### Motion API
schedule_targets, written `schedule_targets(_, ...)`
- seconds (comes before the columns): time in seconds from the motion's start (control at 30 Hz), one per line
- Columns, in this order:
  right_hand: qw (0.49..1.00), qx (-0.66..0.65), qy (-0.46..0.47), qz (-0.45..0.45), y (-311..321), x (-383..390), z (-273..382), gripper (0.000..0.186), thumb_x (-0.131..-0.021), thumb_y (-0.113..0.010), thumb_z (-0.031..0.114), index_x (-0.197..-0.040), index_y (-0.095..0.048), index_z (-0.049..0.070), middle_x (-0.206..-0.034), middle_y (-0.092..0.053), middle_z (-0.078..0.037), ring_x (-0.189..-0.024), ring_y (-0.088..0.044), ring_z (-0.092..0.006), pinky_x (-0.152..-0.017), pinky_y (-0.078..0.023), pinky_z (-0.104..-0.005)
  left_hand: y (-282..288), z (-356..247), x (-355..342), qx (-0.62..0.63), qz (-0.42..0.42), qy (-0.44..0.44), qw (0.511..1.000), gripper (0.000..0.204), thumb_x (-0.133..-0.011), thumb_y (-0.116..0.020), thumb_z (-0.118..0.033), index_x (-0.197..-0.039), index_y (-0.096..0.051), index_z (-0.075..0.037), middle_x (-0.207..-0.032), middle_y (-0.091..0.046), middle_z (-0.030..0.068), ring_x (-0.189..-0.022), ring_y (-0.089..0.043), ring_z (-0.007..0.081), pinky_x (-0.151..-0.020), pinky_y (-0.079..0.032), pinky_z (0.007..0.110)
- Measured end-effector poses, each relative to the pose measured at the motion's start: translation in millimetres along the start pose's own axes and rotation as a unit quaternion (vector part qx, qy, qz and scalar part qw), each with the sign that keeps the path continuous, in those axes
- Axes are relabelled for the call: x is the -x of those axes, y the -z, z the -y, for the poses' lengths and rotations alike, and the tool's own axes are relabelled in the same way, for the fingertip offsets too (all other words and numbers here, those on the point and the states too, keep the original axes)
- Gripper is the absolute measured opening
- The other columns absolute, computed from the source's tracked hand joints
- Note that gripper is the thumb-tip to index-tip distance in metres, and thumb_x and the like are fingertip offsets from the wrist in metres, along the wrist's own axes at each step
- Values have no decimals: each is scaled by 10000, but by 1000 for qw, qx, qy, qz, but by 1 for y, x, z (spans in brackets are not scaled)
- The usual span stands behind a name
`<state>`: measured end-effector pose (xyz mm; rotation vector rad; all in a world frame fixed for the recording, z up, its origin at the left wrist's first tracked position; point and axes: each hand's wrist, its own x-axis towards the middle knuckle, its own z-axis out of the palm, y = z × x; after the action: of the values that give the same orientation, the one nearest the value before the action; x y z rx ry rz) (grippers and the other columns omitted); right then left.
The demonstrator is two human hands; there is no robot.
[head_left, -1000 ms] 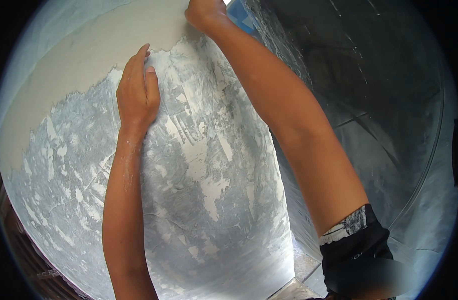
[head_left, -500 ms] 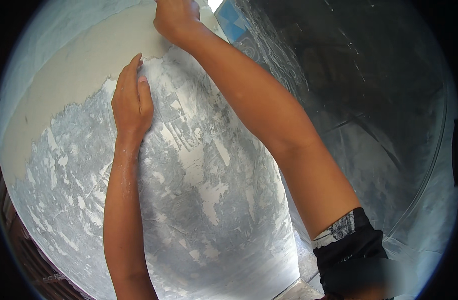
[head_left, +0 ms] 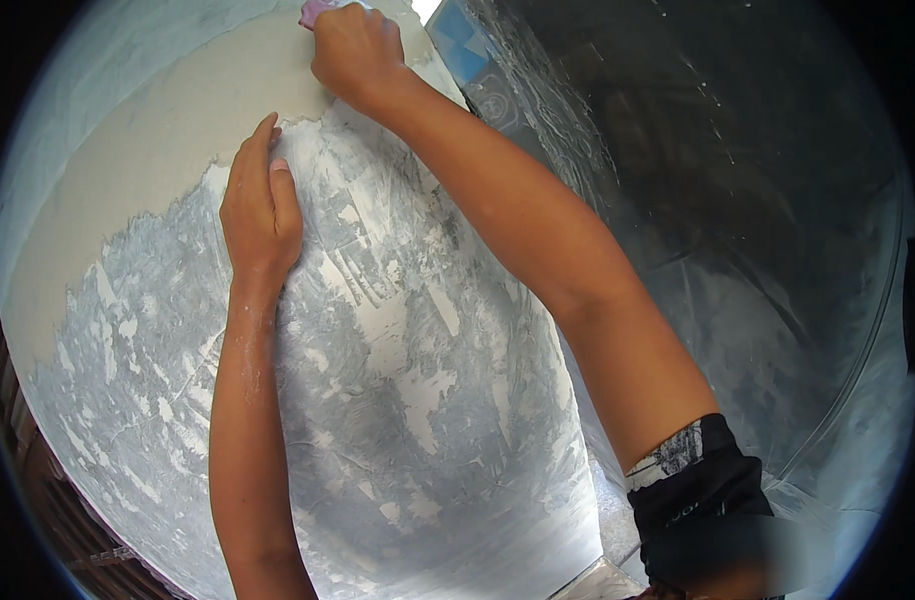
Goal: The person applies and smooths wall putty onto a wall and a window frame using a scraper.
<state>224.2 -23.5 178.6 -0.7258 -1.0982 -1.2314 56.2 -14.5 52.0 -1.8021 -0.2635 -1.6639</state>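
the left hand (head_left: 261,205) is outstretched, the right hand (head_left: 358,55) curled closed.

Middle passage: free over the broad grey surface with patchy white coating (head_left: 427,400), pinched toward the top centre
Left block: bare left hand (head_left: 262,215) and bare left forearm (head_left: 245,430), rising from the lower edge
Right block: bare right arm (head_left: 507,210) slanting from lower right to top centre, bare right hand (head_left: 357,55) closed round a pink object (head_left: 316,12)
Upper-left lane: free over the smooth beige coat (head_left: 147,150)
Far right: dark glossy surface (head_left: 767,190) beyond the arm
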Motion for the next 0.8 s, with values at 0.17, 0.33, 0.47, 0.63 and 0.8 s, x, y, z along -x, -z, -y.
schedule_targets(0.17,998,4,-58,-39,2,-24,-40,180,-975,-523,159,-981,-668,53,-955,-706,-210,-927,-702,-370,-778,-557,-492,-4,-6,-3,1,-5,-11,1000,454,-987,-379,-131,-1411,-523,-56,-1306,-629,182,-1250,-583,313,-1079,-417,387)
schedule_targets(0.33,998,16,-8,65,40,26,-14,205,-767,-613,29,-928,-727,-24,-879,-700,-231,-811,-692,-421,-721,-557,-483,1,1,-1,-3,-15,-15,1000,447,-980,-395,-143,-1392,-540,-50,-1286,-638,182,-1220,-602,315,-1057,-440,397)
schedule_targets(0.47,997,45,51,42,44,40,-4,113,-781,-649,40,-849,-733,10,-879,-715,-194,-832,-716,-373,-698,-574,-455,-1,-1,0,2,-16,-15,1000,443,-970,-411,-149,-1377,-554,-50,-1264,-646,180,-1191,-618,318,-1035,-461,407)
schedule_targets(0.63,998,49,-4,32,34,7,-49,139,-756,-626,10,-848,-729,-10,-891,-709,-207,-855,-709,-380,-724,-575,-455,-2,-3,-2,6,-8,-12,1000,452,-985,-388,-132,-1409,-525,-50,-1294,-633,188,-1238,-589,310,-1073,-421,387)
schedule_targets(0.8,996,23,55,59,49,48,-50,216,-753,-611,-7,-947,-707,5,-921,-689,-200,-850,-681,-399,-768,-548,-485,-3,2,-1,3,-7,1,1000,453,-985,-388,-134,-1410,-527,-58,-1292,-635,186,-1237,-588,311,-1073,-421,387)
